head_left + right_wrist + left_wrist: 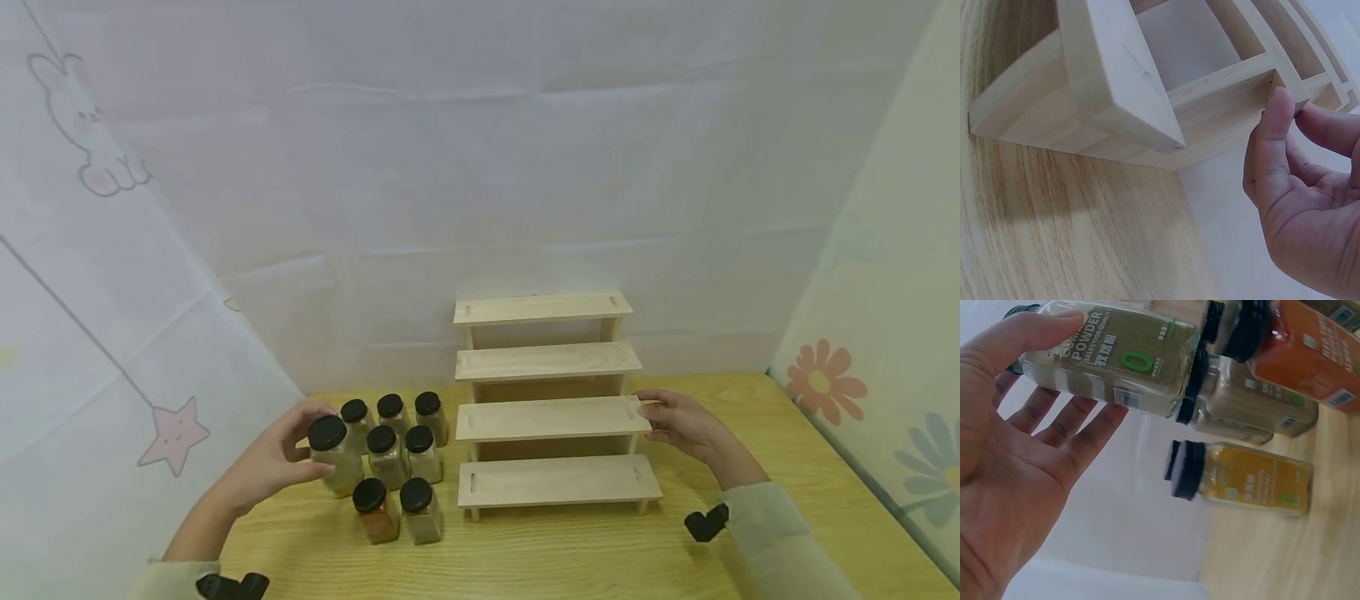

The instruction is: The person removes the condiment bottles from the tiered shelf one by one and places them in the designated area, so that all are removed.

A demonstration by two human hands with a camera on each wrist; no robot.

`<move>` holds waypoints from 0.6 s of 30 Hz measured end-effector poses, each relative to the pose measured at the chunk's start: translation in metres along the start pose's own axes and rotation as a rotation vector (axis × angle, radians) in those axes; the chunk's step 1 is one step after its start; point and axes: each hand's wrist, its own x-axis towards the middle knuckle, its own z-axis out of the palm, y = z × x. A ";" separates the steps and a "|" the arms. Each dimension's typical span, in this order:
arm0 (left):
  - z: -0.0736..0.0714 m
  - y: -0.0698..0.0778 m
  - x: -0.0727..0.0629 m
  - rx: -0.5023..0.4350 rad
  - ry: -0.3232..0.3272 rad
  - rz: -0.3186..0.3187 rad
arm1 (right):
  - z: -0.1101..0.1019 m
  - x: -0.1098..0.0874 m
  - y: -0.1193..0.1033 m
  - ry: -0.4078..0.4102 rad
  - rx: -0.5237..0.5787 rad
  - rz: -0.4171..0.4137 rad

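My left hand (288, 446) holds a square glass jar of cumin powder (1125, 359) with a black lid. In the left wrist view its thumb lies across the label and its fingers are behind the glass. Other spice jars stand beside it, among them a turmeric powder jar (1257, 478) and a jar of orange-red powder (380, 518). On the right, my right hand (686, 425) pinches the end of the second-lowest board of a four-step wooden shelf (553, 418). The right wrist view shows thumb and finger at the board's corner (1291, 90).
The shelf stands on a wood-grain table (315, 558), close to the white cloth backdrop (525, 183). Several black-lidded jars (423, 462) stand in loose rows just left of the shelf. Printed cloth walls (97, 333) bound both sides.
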 end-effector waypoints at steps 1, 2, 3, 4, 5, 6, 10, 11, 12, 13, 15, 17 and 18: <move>0.000 -0.003 -0.003 -0.002 0.000 -0.004 | 0.000 0.000 0.000 -0.004 -0.002 -0.001; 0.000 -0.007 -0.006 -0.007 0.000 -0.005 | 0.000 0.000 0.000 -0.005 -0.001 -0.002; 0.000 -0.010 -0.009 -0.013 -0.001 -0.005 | 0.000 0.000 0.000 -0.006 0.000 -0.002; 0.000 -0.013 -0.012 -0.020 -0.003 -0.005 | 0.000 -0.001 0.000 -0.006 0.000 -0.002; 0.001 -0.016 -0.015 -0.030 -0.003 -0.004 | 0.000 -0.001 0.000 -0.007 0.000 -0.002; 0.001 -0.019 -0.017 -0.041 -0.002 -0.002 | 0.000 -0.001 0.000 -0.004 0.000 -0.003; 0.002 -0.030 -0.027 -0.080 0.009 0.003 | 0.000 0.000 0.000 -0.003 -0.001 -0.012; 0.002 -0.033 -0.029 -0.088 0.012 0.000 | 0.001 -0.001 0.000 -0.001 -0.002 -0.013; 0.003 -0.036 -0.032 -0.092 0.015 -0.003 | 0.001 -0.001 0.000 0.002 -0.002 -0.014; 0.003 -0.039 -0.034 -0.098 0.019 -0.009 | 0.001 -0.001 0.000 0.001 -0.004 -0.014; 0.004 -0.046 -0.038 -0.109 0.025 -0.030 | 0.001 -0.001 0.000 -0.001 -0.007 -0.014; 0.006 -0.053 -0.043 -0.125 0.029 -0.052 | 0.001 -0.002 0.000 0.003 -0.004 -0.008; 0.007 -0.056 -0.045 -0.132 0.029 -0.061 | 0.001 -0.002 0.000 0.001 -0.002 -0.009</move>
